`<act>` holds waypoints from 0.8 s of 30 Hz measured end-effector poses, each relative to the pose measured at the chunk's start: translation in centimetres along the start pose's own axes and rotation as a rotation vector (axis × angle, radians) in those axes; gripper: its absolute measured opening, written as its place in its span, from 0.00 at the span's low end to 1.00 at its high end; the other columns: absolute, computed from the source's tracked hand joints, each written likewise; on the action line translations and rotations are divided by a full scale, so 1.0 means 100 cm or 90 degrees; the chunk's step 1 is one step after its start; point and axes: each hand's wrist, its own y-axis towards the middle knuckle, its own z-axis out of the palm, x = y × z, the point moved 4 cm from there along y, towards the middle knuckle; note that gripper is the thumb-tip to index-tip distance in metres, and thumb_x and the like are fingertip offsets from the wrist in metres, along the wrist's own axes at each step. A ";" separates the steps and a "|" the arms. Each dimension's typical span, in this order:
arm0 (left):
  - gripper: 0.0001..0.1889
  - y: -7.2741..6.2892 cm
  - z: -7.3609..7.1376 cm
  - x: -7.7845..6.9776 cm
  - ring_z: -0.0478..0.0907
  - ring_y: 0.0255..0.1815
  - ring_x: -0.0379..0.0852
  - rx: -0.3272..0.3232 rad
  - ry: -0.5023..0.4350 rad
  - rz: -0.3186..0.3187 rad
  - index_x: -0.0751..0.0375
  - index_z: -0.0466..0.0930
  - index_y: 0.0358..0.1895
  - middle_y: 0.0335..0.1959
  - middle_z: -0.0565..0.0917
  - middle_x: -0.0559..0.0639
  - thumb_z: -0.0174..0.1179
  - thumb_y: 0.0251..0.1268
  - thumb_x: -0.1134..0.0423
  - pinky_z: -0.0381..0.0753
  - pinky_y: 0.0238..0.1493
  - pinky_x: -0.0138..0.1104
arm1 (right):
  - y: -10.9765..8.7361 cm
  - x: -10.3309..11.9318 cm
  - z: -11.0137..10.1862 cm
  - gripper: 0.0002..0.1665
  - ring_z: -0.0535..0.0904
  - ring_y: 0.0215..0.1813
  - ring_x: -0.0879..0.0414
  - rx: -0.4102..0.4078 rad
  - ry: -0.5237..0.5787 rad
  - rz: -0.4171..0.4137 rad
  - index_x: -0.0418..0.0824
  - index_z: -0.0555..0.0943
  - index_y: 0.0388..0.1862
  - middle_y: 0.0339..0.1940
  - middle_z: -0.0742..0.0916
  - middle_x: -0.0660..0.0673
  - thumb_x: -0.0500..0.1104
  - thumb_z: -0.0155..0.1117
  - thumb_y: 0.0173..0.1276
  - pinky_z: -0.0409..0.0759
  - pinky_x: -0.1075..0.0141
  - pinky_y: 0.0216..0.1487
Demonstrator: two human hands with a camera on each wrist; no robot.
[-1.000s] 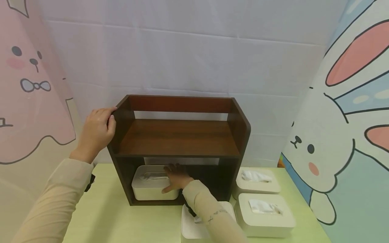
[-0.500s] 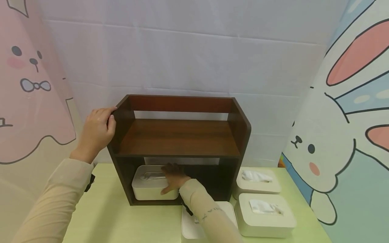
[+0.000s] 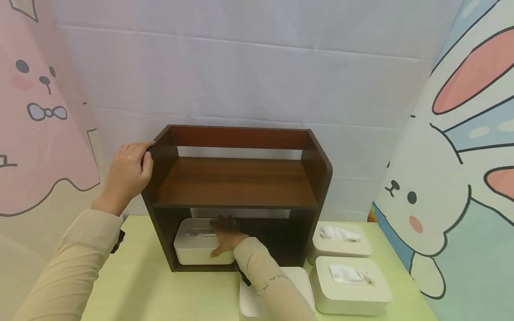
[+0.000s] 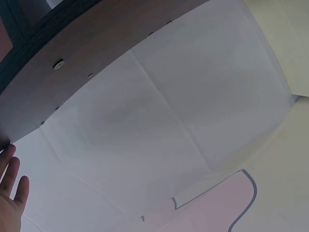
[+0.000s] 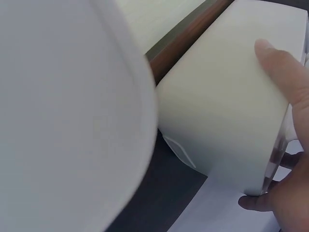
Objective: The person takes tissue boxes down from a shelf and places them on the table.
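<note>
A dark brown two-tier shelf (image 3: 237, 183) stands on the table. My left hand (image 3: 129, 171) holds the upper edge of its left side panel; in the left wrist view, straight fingertips reach that panel's edge. A white tissue box (image 3: 192, 256) sits in the lower tier, at the left. My right hand (image 3: 229, 235) grips the box's right part from above. Seen from the right wrist, the thumb (image 5: 277, 65) presses one broad face of the tissue box (image 5: 217, 106), while the other fingers reach over its top side. Part of the box's top is hidden under the hand.
Right of the shelf stand two more white tissue boxes, one behind (image 3: 341, 245) and one nearer (image 3: 349, 285). Another tissue box (image 3: 299, 281) lies before the shelf, partly under my right sleeve. White cloth hangs behind; printed cloths flank the pale table (image 3: 132, 276).
My right hand and forearm have shifted a little to the left along the tissue box. The box itself has hardly moved, and the left hand stays in place on the shelf.
</note>
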 end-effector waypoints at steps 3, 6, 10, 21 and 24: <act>0.17 0.000 0.000 -0.001 0.71 0.47 0.65 0.007 0.004 -0.003 0.73 0.75 0.49 0.46 0.79 0.68 0.42 0.65 0.67 0.67 0.53 0.54 | 0.001 0.001 -0.002 0.60 0.55 0.69 0.39 -0.021 -0.016 -0.004 0.51 0.56 0.70 0.69 0.61 0.44 0.66 0.71 0.40 0.64 0.44 0.61; 0.17 0.000 -0.001 -0.001 0.71 0.47 0.64 0.011 0.005 -0.006 0.73 0.74 0.50 0.46 0.79 0.68 0.42 0.65 0.67 0.67 0.53 0.54 | 0.001 0.002 -0.004 0.59 0.57 0.68 0.39 -0.026 -0.020 -0.004 0.52 0.57 0.69 0.68 0.63 0.44 0.66 0.72 0.39 0.66 0.45 0.60; 0.17 -0.001 -0.001 0.000 0.71 0.48 0.64 0.015 0.004 -0.010 0.72 0.74 0.50 0.47 0.78 0.68 0.42 0.65 0.66 0.66 0.53 0.55 | 0.001 0.002 -0.003 0.60 0.57 0.68 0.37 -0.019 -0.020 0.005 0.53 0.56 0.70 0.69 0.61 0.43 0.66 0.71 0.39 0.66 0.44 0.61; 0.17 -0.001 -0.002 0.000 0.70 0.49 0.65 0.030 0.004 -0.026 0.71 0.74 0.51 0.48 0.78 0.68 0.41 0.66 0.66 0.65 0.53 0.57 | -0.003 0.007 -0.004 0.58 0.62 0.67 0.40 -0.042 -0.081 0.001 0.52 0.59 0.68 0.67 0.65 0.42 0.70 0.69 0.38 0.71 0.50 0.59; 0.18 -0.001 -0.001 0.000 0.70 0.49 0.65 0.032 0.003 -0.029 0.71 0.74 0.52 0.48 0.78 0.68 0.41 0.66 0.66 0.65 0.53 0.57 | -0.007 0.009 -0.007 0.58 0.60 0.69 0.41 -0.040 -0.076 0.003 0.52 0.59 0.69 0.69 0.64 0.41 0.69 0.70 0.39 0.70 0.48 0.59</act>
